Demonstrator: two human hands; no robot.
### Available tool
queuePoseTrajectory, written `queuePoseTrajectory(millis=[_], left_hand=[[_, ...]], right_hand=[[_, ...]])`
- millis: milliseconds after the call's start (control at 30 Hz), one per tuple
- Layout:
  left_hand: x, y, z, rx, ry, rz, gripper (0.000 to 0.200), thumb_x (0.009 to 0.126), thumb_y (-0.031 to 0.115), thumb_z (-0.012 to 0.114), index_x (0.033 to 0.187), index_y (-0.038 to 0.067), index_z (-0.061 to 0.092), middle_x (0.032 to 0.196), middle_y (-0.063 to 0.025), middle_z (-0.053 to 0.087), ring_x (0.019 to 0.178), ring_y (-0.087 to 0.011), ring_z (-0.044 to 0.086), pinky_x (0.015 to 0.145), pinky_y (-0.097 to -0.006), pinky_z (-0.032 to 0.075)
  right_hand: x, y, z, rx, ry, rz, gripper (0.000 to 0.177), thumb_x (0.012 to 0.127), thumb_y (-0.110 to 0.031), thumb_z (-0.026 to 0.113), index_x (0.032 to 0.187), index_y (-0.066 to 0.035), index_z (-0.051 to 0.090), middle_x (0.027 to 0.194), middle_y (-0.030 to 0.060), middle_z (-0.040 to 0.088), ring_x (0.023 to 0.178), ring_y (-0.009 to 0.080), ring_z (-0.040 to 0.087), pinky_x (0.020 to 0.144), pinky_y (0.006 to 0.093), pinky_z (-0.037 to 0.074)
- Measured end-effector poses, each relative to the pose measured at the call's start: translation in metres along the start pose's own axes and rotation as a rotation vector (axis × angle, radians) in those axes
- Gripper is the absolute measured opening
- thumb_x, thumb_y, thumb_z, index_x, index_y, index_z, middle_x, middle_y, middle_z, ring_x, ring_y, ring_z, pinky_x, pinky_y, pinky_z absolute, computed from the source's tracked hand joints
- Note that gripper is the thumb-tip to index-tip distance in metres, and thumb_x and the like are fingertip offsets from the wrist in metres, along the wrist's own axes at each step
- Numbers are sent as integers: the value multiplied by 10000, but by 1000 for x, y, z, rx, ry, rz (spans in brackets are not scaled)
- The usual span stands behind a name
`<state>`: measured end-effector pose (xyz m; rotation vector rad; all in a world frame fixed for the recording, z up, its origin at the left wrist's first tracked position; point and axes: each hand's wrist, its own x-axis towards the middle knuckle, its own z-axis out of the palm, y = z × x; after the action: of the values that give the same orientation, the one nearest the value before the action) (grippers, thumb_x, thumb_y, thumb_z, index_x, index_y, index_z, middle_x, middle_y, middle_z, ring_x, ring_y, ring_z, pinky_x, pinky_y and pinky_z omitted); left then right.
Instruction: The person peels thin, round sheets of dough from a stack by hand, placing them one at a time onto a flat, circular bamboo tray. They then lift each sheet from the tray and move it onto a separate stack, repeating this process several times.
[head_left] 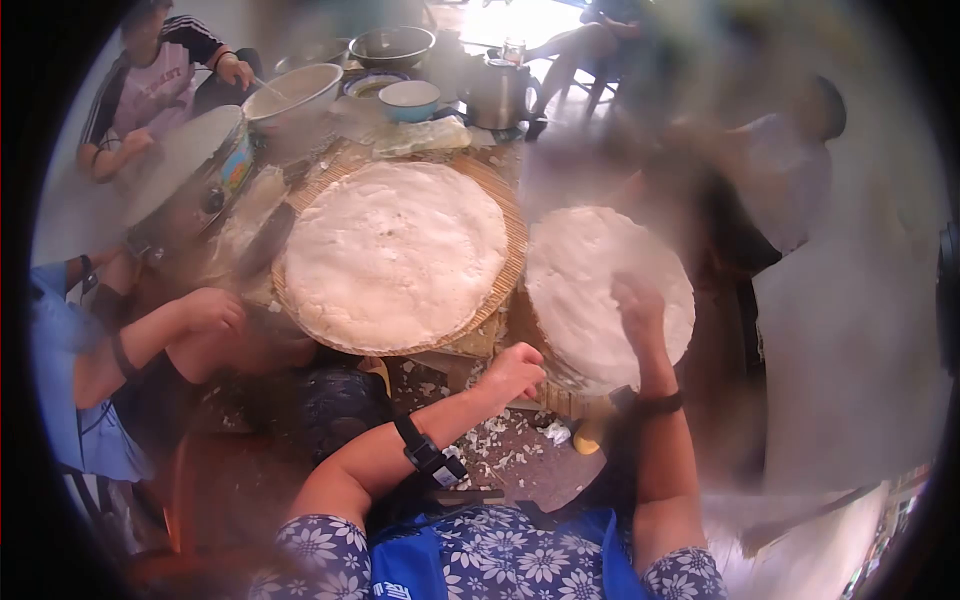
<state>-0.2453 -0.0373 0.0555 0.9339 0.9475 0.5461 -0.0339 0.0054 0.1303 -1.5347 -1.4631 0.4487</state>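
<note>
A wide white dough-like round (604,265) with a lumpy surface lies on the right. My right hand (642,310) is over its right part, fingers toward the white surface; the haze hides whether they are apart or pinched. By the front left edge of that round is my left hand (515,374), its fingers curled closed; whatever may be in them is hidden. A larger white dough-like round (395,250) rests on a woven straw mat (514,235) to the left. Neither of my hands touches this larger one.
White scraps (495,440) litter the floor below. Behind the larger round stand a blue-rimmed bowl (409,98), a metal pot (498,95) and a large basin (292,95). A blue-sleeved co-worker's hand (212,311) is at left. Other people sit at upper left and right.
</note>
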Motion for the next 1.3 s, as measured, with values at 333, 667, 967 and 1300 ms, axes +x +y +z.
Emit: queuePoseTrajectory(millis=[333,667,967,1300], left_hand=[[-93,79,-92,-392,-47,410,152,849,130,618,988,80,582,799,2,621,652,-96,599,621,-242,499],[-176,24,-250,-543,721,563,169,846,103,593,1006,99,538,868,-24,606,695,-151,622,643,-295,515],[-178,7,-257,-664,623,541,233,859,51,561,1079,55,482,968,-71,579,772,-219,623,700,-337,530],[-167,22,-250,-500,617,471,472,847,123,579,1258,-7,387,977,-56,566,731,-157,583,664,-304,496]], right_hand=[[-14,-82,100,250,-493,69,282,835,-156,548,1049,15,619,774,17,611,630,85,571,573,226,468],[-22,-60,143,406,-460,220,283,827,-122,538,1046,49,596,772,31,617,579,94,562,540,221,456],[-46,-86,138,516,-419,315,294,838,-138,545,1084,17,585,759,2,596,569,64,550,458,195,411],[-48,-78,143,371,-406,211,285,842,-136,543,1096,-16,588,779,0,602,571,70,541,474,206,434]])
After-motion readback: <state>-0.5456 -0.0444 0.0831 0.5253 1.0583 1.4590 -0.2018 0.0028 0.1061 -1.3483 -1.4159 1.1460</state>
